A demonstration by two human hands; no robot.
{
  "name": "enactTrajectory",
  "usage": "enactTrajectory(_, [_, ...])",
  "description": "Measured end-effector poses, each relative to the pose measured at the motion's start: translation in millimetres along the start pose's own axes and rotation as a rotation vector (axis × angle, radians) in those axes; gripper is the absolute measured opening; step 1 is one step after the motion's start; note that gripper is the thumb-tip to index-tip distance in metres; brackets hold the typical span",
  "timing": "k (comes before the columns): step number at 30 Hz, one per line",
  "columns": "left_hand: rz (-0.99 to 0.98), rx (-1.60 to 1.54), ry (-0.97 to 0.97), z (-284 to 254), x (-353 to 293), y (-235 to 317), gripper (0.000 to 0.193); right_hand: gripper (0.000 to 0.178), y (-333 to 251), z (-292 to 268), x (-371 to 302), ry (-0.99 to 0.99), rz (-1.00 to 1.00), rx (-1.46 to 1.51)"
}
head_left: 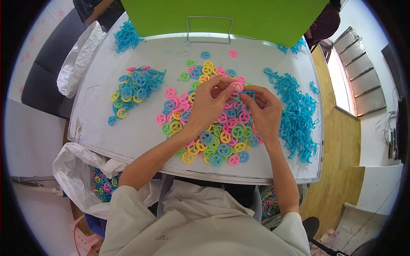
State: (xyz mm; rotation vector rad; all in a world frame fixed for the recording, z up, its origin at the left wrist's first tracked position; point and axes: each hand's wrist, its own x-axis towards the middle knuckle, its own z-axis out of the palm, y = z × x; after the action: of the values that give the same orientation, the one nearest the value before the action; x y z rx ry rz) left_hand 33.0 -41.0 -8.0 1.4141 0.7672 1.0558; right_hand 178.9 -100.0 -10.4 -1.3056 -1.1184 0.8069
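Observation:
My left hand (212, 101) pinches a pink plastic wheel (236, 87) between thumb and fingers. Close against it, my right hand (265, 109) grips a small blue plastic stick piece (248, 92), its end at the wheel; whether the two are joined I cannot tell. Beneath both hands spreads a heap of small spoked wheels (223, 149) in pink, yellow, green and blue. Right of my right hand lies a long pile of blue stick pieces (297, 117). On the left is a smaller pile of blue pieces with wheels on them (136, 87).
A green panel (162, 19) with a wire frame (210, 17) stands at the white table's (98, 128) far edge. More blue pieces (127, 37) lie at the far left corner. A white sack (72, 170) holding colourful parts hangs by the near left edge. Other people sit beyond the panel.

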Motion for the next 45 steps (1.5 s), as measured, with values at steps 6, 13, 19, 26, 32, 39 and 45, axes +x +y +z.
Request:
enactTrajectory(6, [-0.125, -0.081, -0.009, -1, -3, 4, 0.023, 0.020, 0, 0, 1, 0.018, 0.044, -0.033])
enactTrajectory(13, [-0.095, -0.048, 0.003, -1, -5, -2, 0.022, 0.019, 1, 9, -3, 0.069, 0.126, 0.067])
enactTrajectory(19, [0.025, 0.087, 0.076, 6, -9, -3, 0.014, 0.018, 3, 13, -6, 0.137, 0.124, 0.065])
enactTrajectory(26, [-0.074, -0.045, 0.025, 1, -4, -5, 0.014, 0.020, 5, 7, -3, 0.091, 0.018, -0.071])
enactTrajectory(32, [-0.073, -0.068, -0.070, -7, 6, 3, 0.021, 0.028, -3, -20, 10, -0.207, 0.017, 0.159])
enactTrajectory(39, [0.167, 0.298, 0.408, -99, 39, 32, 0.027, 0.027, 2, -102, 30, 0.227, -0.137, -0.745])
enactTrajectory(45, [-0.051, 1.461, 0.777, -168, 35, 50, 0.017, 0.032, 0, -99, 14, 0.003, 0.062, -1.009])
